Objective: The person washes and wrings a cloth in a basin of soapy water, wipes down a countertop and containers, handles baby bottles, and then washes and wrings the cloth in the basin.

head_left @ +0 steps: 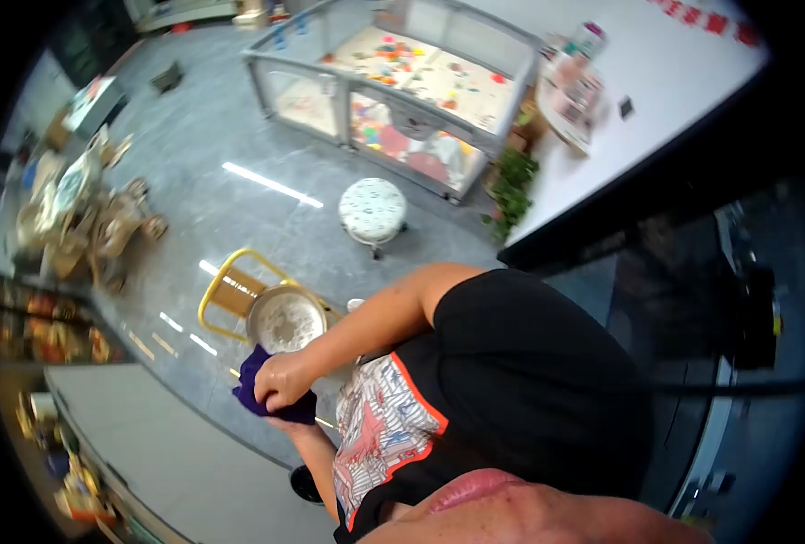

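A dark purple cloth [250,374] is bunched between my two hands. My right hand [280,379] presses on it from above, with its fingers curled into the fabric. From below, my left hand [286,424] holds the cloth, and most of its fingers are hidden behind the folds. Just beyond my hands is a round metal basin [285,319], with what looks like water in it. It rests on or against a yellow-framed chair [210,299]; the contact cannot be made out.
A round patterned stool [373,210] stands on the grey floor. Further off is a grey playpen [344,113] with colourful toys inside. A white table [643,118] and a green plant [513,186] are at the upper right. A grey cabinet [167,444] lies at the lower left.
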The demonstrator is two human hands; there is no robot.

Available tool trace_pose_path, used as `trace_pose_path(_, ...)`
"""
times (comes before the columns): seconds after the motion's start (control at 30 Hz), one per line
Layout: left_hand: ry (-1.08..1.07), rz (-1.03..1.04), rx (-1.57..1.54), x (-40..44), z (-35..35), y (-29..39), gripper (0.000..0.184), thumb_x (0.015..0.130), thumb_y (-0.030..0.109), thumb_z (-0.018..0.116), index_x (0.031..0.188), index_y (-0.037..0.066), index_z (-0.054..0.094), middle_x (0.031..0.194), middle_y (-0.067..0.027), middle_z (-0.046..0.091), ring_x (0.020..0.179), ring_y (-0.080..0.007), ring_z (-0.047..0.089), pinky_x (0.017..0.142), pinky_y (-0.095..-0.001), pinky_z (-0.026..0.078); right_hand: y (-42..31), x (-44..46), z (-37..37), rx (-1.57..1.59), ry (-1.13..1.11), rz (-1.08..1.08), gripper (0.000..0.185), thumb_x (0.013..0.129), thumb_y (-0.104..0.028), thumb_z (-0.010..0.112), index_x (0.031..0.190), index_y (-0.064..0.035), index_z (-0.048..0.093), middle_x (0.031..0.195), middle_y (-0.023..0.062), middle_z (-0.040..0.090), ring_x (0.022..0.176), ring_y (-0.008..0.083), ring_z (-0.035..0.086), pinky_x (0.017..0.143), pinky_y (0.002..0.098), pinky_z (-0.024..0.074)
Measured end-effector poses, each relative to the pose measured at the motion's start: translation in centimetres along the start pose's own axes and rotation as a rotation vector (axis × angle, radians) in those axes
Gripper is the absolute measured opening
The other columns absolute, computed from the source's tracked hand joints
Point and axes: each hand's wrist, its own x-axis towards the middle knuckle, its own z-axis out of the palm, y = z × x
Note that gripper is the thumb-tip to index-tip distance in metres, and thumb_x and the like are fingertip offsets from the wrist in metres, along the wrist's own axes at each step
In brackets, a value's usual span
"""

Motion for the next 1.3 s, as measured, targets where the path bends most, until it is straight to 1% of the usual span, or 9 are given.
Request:
trace_pose_path(0.1, -0.048, -0.076, 0.026, 2.5, 0.9, -0.6, 0.048, 0.097, 0.041, 0.037, 0.129, 0.008, 0.050, 0.126, -0.0097, 0.054, 0.117, -0.0267, 0.052, 0.102, -0.0422, 0.041, 1.2, -0.7, 0.1, 0.196, -0.173, -0.027, 0.025, 0.081, -0.028, 0.064, 0.093, -0.0074, 0.071, 0.085, 0.0147, 0.067, 0.085, 0.0340, 0.063, 0.074, 0.0421, 0.0498)
trace_pose_path(0.23, -0.095, -0.159, 0.041, 4.3, 1.8, -1.6, 0.047, 0.097, 0.041, 0.037, 0.128, 0.008, 0.050, 0.125, -0.0096, 0.055, 0.117, -0.0269, 0.052, 0.102, -0.0423, 0.041, 2.3, -1.5, -0.8, -0.030, 0.331, 0.217, 0.019, 0.081, -0.028, 0.064, 0.086, -0.0117, 0.071, 0.084, 0.0090, 0.066, 0.086, 0.0291, 0.064, 0.075, 0.0399, 0.0502)
trace_pose_path(0.37, -0.103, -0.243, 0.038, 5.1, 2.5, -3.2, 0.046, 0.097, 0.041, 0.037, 0.126, 0.008, 0.051, 0.124, -0.0095, 0.055, 0.117, -0.0271, 0.052, 0.102, -0.0425, 0.041, 3.6, -4.5, -1.3, -0.250, 0.358, 0.291, 0.024, 0.080, -0.029, 0.065, 0.092, -0.0089, 0.070, 0.091, 0.0114, 0.064, 0.095, 0.0315, 0.061, 0.083, 0.0415, 0.0483)
trace_pose_path(0.63, -0.107, -0.293, 0.037, 7.5, 4.5, -5.8, 0.044, 0.097, 0.040, 0.037, 0.124, 0.008, 0.052, 0.121, -0.0092, 0.056, 0.116, -0.0275, 0.052, 0.101, -0.0428, 0.041, 7.9, -4.6, -4.9, 0.029, 0.268, 0.457, 0.018, 0.077, -0.021, 0.065, 0.089, -0.0070, 0.068, 0.089, 0.0143, 0.067, 0.091, 0.0323, 0.064, 0.082, 0.0425, 0.0494)
trace_pose_path(0.8, -0.158, -0.245, 0.017, 10.5, 7.2, -7.0, 0.043, 0.096, 0.039, 0.037, 0.122, 0.009, 0.053, 0.119, -0.0090, 0.056, 0.115, -0.0277, 0.052, 0.101, -0.0429, 0.041, 8.7, -5.8, -9.8, 0.224, 0.659, 0.573, 0.027, 0.085, -0.030, 0.058, 0.089, -0.0053, 0.067, 0.089, 0.0158, 0.067, 0.089, 0.0323, 0.064, 0.080, 0.0413, 0.0492)
trace_pose_path(0.83, 0.079, -0.166, 0.088, 10.1, 11.1, -7.2, 0.043, 0.096, 0.041, 0.038, 0.118, 0.007, 0.053, 0.117, -0.0085, 0.056, 0.114, -0.0264, 0.052, 0.099, -0.0417, 0.041, 9.2, -6.3, -11.1, 0.233, 0.656, 0.613, 0.032, 0.089, -0.034, 0.055, 0.093, -0.0047, 0.066, 0.088, 0.0126, 0.068, 0.089, 0.0299, 0.065, 0.079, 0.0408, 0.0495)
trace_pose_path(0.93, 0.056, 0.121, 0.551, 13.7, 8.2, -8.8, 0.048, 0.097, 0.042, 0.042, 0.126, 0.005, 0.051, 0.126, -0.0111, 0.055, 0.119, -0.0272, 0.051, 0.104, -0.0404, 0.037, 11.0, -7.0, -12.5, 0.910, 0.516, 0.906, 0.052, 0.098, -0.047, 0.038, 0.115, -0.0048, 0.061, 0.108, 0.0121, 0.066, 0.106, 0.0233, 0.060, 0.086, 0.0390, 0.0480)
trace_pose_path(1.07, -0.367, 0.618, 1.751, 12.2, 15.6, -13.0, 0.069, 0.098, 0.053, 0.033, 0.140, -0.001, 0.039, 0.140, -0.0205, 0.045, 0.132, -0.0349, 0.039, 0.111, -0.0476, 0.026, 10.8, -8.3, -12.7, 1.679, 0.528, 0.909, 0.042, 0.097, -0.042, 0.039, 0.118, -0.0103, 0.057, 0.112, 0.0087, 0.059, 0.104, 0.0213, 0.056, 0.093, 0.0408, 0.0440)
trace_pose_path(1.3, -0.607, 0.656, 2.189, 15.0, 17.4, -11.8, 0.069, 0.097, 0.058, 0.029, 0.140, 0.006, 0.043, 0.143, -0.0166, 0.044, 0.136, -0.0349, 0.036, 0.111, -0.0560, 0.018, 13.0, -12.9, -13.8, 1.100, 0.567, 0.885, 0.035, 0.090, -0.035, 0.048, 0.112, -0.0102, 0.061, 0.108, 0.0096, 0.062, 0.102, 0.0221, 0.058, 0.092, 0.0390, 0.0454)
